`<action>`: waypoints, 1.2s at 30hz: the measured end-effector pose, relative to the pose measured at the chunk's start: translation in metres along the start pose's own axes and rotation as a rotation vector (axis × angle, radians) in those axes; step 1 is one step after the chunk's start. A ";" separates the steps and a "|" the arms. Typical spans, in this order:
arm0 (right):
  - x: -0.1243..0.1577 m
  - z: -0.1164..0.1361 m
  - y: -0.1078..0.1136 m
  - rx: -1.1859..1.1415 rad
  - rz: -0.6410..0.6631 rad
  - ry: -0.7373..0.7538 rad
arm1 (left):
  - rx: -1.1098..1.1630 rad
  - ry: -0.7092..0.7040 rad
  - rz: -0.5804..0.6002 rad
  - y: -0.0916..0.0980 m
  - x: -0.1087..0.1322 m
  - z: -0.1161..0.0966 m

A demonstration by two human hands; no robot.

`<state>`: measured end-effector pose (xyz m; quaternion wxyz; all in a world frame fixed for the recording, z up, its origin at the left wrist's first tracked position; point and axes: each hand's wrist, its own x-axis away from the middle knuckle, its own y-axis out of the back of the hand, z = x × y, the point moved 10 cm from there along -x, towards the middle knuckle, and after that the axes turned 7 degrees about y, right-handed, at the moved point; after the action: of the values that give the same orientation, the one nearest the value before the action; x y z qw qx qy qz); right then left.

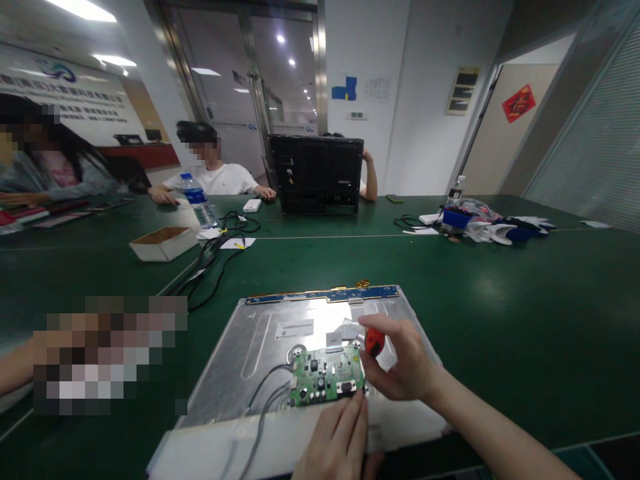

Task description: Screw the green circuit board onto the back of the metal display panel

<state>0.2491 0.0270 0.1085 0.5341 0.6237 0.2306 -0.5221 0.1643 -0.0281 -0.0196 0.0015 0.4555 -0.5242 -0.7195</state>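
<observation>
A green circuit board (325,373) lies on the silver metal back of a flat display panel (260,333). My right hand (405,357) grips a screwdriver by its red and black handle (375,342) over the board's right corner. The handle points towards me, and the shaft and tip are hidden. My left hand (335,437) lies with outstretched fingers at the board's near edge, fingertips touching it. Dark and grey cables (265,407) run from the board's left side. Along the panel's far edge runs a blue circuit strip (320,295).
An open cardboard box (165,245), black cables (205,260) and a water bottle (199,202) stand left. A black monitor (317,173) rises ahead. Gloves and a blue container (455,219) lie at right. Several people sit around the green table (500,300); a blurred forearm (17,367) reaches in from the left.
</observation>
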 end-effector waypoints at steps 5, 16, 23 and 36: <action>0.004 -0.002 -0.003 -0.017 0.000 0.002 | -0.008 -0.006 -0.005 0.002 -0.002 -0.002; 0.002 -0.002 0.000 -0.072 0.030 -0.006 | 0.011 0.006 0.007 0.000 0.000 -0.002; 0.003 -0.003 0.000 -0.011 -0.006 -0.019 | 0.001 0.013 0.008 0.002 -0.001 -0.002; 0.001 -0.002 -0.001 -0.077 0.035 0.008 | 0.001 0.006 0.009 0.003 -0.001 -0.001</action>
<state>0.2496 0.0285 0.1066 0.5659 0.6085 0.2418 -0.5011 0.1644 -0.0300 -0.0173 0.0059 0.4552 -0.5266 -0.7179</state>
